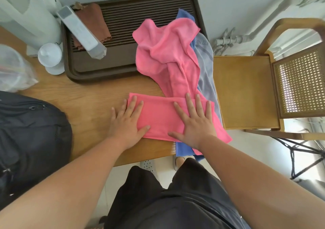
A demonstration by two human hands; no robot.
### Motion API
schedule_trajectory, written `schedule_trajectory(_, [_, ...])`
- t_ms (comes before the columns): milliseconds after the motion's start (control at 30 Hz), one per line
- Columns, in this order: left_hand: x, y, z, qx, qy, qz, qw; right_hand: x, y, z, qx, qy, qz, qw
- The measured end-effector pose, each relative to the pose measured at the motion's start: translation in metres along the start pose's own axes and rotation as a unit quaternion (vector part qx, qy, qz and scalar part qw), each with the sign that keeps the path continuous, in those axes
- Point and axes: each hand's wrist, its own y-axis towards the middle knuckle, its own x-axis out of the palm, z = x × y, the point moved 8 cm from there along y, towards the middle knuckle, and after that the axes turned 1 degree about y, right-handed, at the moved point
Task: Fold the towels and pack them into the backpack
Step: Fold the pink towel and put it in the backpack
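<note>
You are pressing both flat, spread hands, left hand [127, 121] and right hand [195, 123], onto the folded pink towel [158, 116] at the table [84, 102] edge, likely needing another fold before reaching the backpack [29, 137] beside it.

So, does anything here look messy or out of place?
Yes. A crumpled pink towel sprawls half across the brown tray, and the blue towel and grey towel beneath it hang over the right edge of the table, towards the chair.
</note>
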Motion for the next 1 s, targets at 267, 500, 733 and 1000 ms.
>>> schedule_trajectory(267, [-0.023, 0.016, -0.036, -0.303, -0.297, 0.099, 0.900, -0.008, -0.002, -0.005, 0.005, -0.003, 0.009, 1.000])
schedule_trajectory(500, [-0.023, 0.009, -0.032, -0.303, -0.434, 0.081, 0.845, -0.017, -0.016, -0.039, -0.066, -0.027, 0.010, 0.997])
schedule_trajectory(733, [0.007, -0.035, -0.064, -0.355, -0.626, 0.056, 0.692, -0.015, -0.018, -0.075, -0.102, -0.015, -0.035, 0.994])
schedule_trajectory(1000, [-0.016, -0.093, -0.115, -0.349, -0.567, 0.137, 0.733, 0.001, -0.012, -0.131, -0.135, -0.010, -0.131, 0.982])
